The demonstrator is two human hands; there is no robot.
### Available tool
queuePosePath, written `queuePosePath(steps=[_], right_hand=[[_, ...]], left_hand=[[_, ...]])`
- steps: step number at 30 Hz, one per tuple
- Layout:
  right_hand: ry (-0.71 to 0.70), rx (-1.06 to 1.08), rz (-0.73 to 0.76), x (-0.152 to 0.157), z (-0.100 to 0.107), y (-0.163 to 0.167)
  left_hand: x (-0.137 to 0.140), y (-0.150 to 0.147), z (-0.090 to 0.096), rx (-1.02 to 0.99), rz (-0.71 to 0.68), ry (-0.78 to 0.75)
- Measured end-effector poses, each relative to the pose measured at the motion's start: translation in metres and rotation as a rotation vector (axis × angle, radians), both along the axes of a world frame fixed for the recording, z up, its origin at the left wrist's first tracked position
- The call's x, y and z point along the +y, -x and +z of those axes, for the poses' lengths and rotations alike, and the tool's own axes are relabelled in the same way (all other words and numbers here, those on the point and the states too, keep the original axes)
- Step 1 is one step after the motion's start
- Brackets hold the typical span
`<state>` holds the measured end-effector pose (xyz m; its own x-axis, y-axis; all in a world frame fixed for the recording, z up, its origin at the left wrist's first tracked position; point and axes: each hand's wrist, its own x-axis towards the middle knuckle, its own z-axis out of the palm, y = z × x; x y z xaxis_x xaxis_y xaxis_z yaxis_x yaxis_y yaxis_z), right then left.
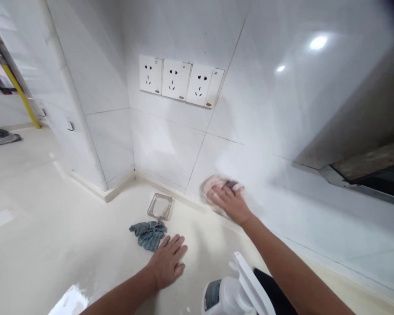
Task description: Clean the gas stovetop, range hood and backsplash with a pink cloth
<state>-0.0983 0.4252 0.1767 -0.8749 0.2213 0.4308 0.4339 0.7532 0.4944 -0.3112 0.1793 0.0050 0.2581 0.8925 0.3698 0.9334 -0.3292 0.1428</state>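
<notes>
My right hand (228,201) presses a pinkish-white cloth (213,181) with a dark patch flat against the white tiled wall (170,144), low down near the counter edge. Hand and cloth are slightly blurred. Fingers spread, my left hand (169,260) lies flat on the cream countertop (114,245) and holds nothing. Just beyond its fingertips is a crumpled blue-green checked cloth (148,234). A small clear square dish (160,206) sits behind that cloth. Between my forearms stands a white spray bottle (230,293), partly cut off by the lower edge.
Three white socket plates (177,81) are set in the wall above. A wall corner (106,194) with small hooks (71,126) juts out at left. Farther off are a yellow pipe (19,94) and a grey cloth (3,139). A dark recess (381,170) opens at right.
</notes>
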Motion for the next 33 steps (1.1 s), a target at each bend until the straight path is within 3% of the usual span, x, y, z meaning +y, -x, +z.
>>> queuePosePath(steps=[2,3,5,7,12,14,15,16,18,21,23,25,26,27,29,33], right_hand=[[0.078,-0.188,0.060,-0.002,-0.038,-0.017],[0.087,-0.242,0.068,-0.004,-0.046,-0.023],[0.050,-0.273,0.048,-0.008,-0.034,-0.024],[-0.017,-0.196,0.018,-0.013,0.008,-0.009],[-0.150,0.261,0.039,-0.022,0.155,0.070],[-0.183,0.359,0.044,-0.021,0.182,0.096],[-0.176,0.370,0.046,-0.018,0.183,0.105],[-0.149,0.354,0.053,-0.014,0.174,0.110],[-0.037,0.238,0.101,-0.004,0.131,0.110],[0.202,-0.040,0.245,0.006,0.037,0.093],[0.285,-0.174,0.279,0.006,-0.018,0.079],[0.233,-0.234,0.210,0.002,-0.046,0.067],[0.180,-0.254,0.171,0.000,-0.047,0.062],[0.125,-0.265,0.138,-0.003,-0.039,0.059],[0.037,-0.233,0.090,-0.008,-0.001,0.055],[-0.109,0.130,-0.063,-0.018,0.115,0.059]], left_hand=[[-0.001,0.000,-0.002,-0.030,0.007,-0.002],[-0.001,-0.001,-0.003,-0.044,0.007,0.000],[-0.001,-0.001,-0.005,-0.062,0.003,0.009],[-0.001,-0.001,-0.006,-0.070,-0.001,0.010],[0.000,0.000,-0.007,-0.076,0.003,-0.013],[-0.001,0.000,-0.007,-0.073,0.001,-0.006],[-0.001,0.000,-0.007,-0.072,0.000,-0.002],[-0.001,0.000,-0.008,-0.073,-0.001,0.002],[-0.001,-0.001,-0.008,-0.080,0.004,0.011],[-0.002,-0.002,-0.010,-0.086,0.025,0.022],[-0.002,-0.003,-0.011,-0.087,0.031,0.023],[-0.002,-0.003,-0.011,-0.087,0.022,0.023],[-0.002,-0.003,-0.011,-0.088,0.020,0.021],[-0.002,-0.003,-0.011,-0.090,0.021,0.018],[-0.003,-0.004,-0.010,-0.098,0.032,0.007],[-0.002,-0.004,-0.010,-0.110,0.023,-0.005]])
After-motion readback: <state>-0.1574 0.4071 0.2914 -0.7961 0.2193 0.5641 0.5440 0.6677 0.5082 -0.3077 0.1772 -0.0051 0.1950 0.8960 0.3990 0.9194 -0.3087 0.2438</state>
